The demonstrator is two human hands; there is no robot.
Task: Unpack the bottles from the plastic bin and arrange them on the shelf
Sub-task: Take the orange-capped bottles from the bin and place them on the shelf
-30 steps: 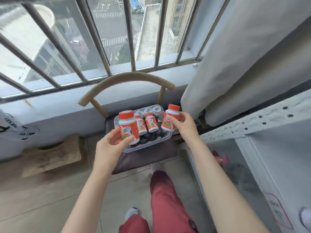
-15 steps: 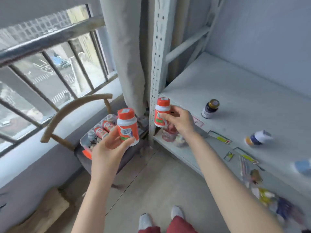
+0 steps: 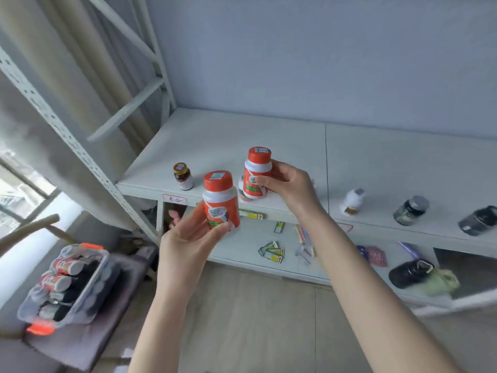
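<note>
Left hand (image 3: 185, 238) grips the near orange bottle (image 3: 221, 200), right hand (image 3: 290, 187) the far orange bottle (image 3: 256, 173), both upright, ready for the shelf (image 3: 228, 135) at 12 o'clock.

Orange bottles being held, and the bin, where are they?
Near orange bottle (image 3: 219, 211), head view, on its label.
Far orange bottle (image 3: 256, 168), head view, on its white shoulder.
Plastic bin (image 3: 90, 296), head view, on its clear side wall.

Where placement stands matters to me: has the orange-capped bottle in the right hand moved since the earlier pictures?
Yes. The right hand carried the orange-capped white bottle from the clear plastic bin rightward past the gold-lidded brown jar, over the white shelf.
</note>
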